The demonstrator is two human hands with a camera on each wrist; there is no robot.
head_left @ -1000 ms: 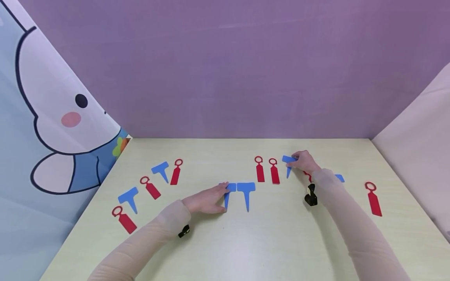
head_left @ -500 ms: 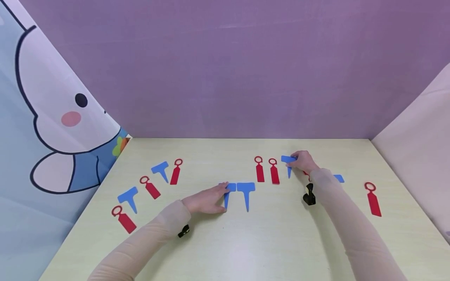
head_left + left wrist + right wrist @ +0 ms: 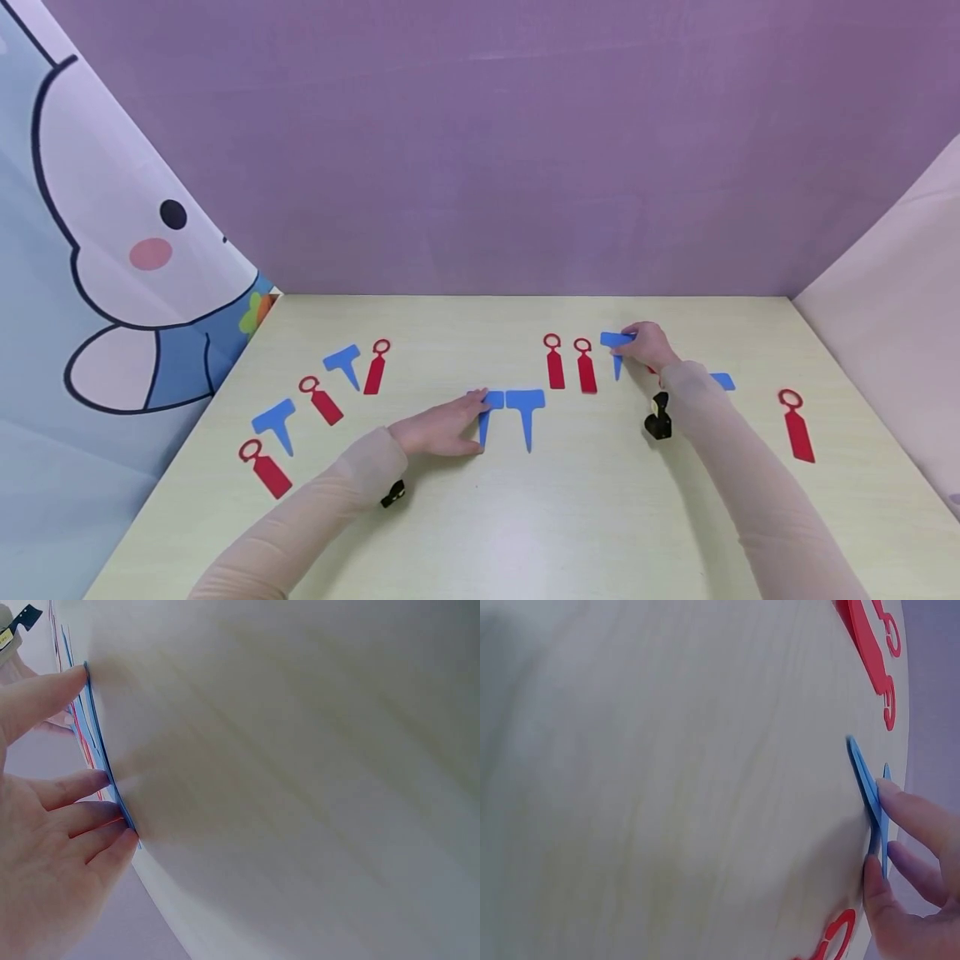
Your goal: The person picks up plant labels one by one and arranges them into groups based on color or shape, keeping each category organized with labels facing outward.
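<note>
In the head view my left hand (image 3: 441, 427) reaches over a blue T-shaped plant label (image 3: 483, 427), thumb low by its stem and fingertips on its head. The left wrist view shows those fingers mostly straight, tips touching the label's edge (image 3: 97, 742). Just right of it lies a second blue plant label (image 3: 527, 410). Farther back, my right hand (image 3: 649, 344) pinches the head of another blue plant label (image 3: 615, 340); its stem points toward me. In the right wrist view, thumb and fingers sit on opposite sides of that label's head (image 3: 885, 825).
Red ring-topped tags (image 3: 554, 369) lie left of the right hand, with another (image 3: 799, 433) at far right. A blue label (image 3: 723, 381) and a red tag are partly hidden by the right arm. On the table's (image 3: 480, 533) left, red tags (image 3: 272, 475) alternate with blue labels (image 3: 274, 422).
Both hands and the labels stay practically where they were. Only the right wrist and its black camera have shifted very slightly left.
</note>
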